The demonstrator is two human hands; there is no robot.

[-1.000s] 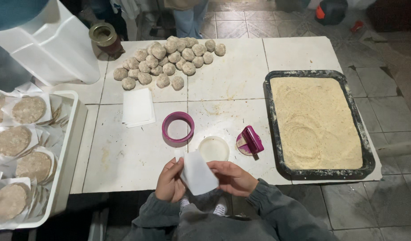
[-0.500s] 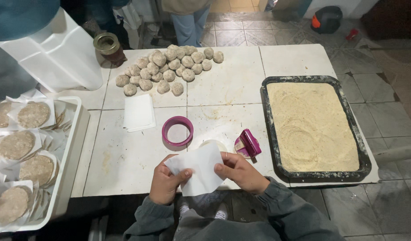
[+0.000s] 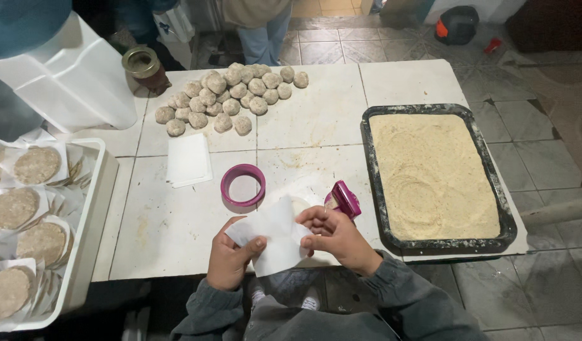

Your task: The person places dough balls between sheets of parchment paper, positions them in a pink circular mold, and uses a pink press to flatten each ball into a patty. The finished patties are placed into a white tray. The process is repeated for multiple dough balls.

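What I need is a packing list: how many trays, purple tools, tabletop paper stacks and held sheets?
Trays: 2, white tray and dark tray
Purple tools: 2, ring and press
Tabletop paper stacks: 1
Held sheets: 1, in left hand and right hand
Total: 6

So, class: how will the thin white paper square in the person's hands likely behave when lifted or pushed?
The thin white paper square probably flops: it already bends and creases between the left hand and right hand. It looks very light, so a push would likely slide or crumple it. It seems unlikely to roll.

Head view, steeply down, close above table [image 3: 316, 126]
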